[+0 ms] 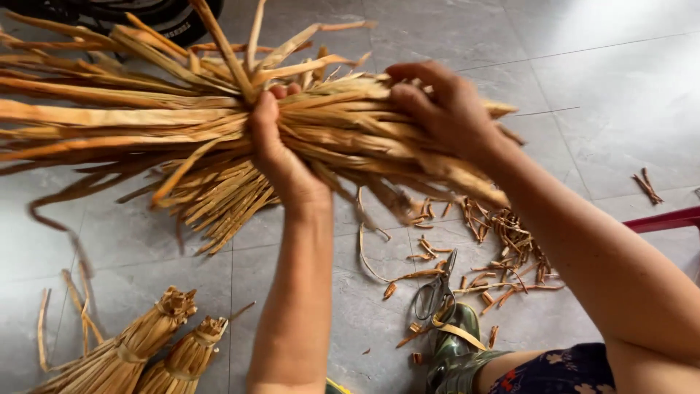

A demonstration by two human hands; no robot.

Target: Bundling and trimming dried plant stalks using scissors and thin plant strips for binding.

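Both hands are gripping one big bundle of dried palm-like leaves (pixel 343 131), held up in the air above the floor. Left hand (pixel 281 149) is wrapping closed around the bundle's middle, thumb on the near side, fingertips poking over the top. Right hand (pixel 445 109) is clamping down on the stalk end from above, fingers curled over it. Leaf tips are fanning out toward the left edge, cut ends are sticking out to the right past the right hand. Grey tiled floor (pixel 605 80) is lying below, grout lines showing. Scissors (pixel 436 295) are lying on the tiles under the bundle, among scattered leaf trimmings (pixel 510 248). Two finished tied bundles (pixel 157 346) are lying side by side at bottom left, touching each other. Green boot (pixel 456 350) is showing at the bottom, just beside the scissors, next to a floral dark cloth. Red bar (pixel 667 219) is poking in at the right edge. Dark tyre (pixel 171 18) is sitting at top left. Left forearm is rising straight up from the bottom edge; right arm is reaching in diagonally from the lower right, wrist bent down.
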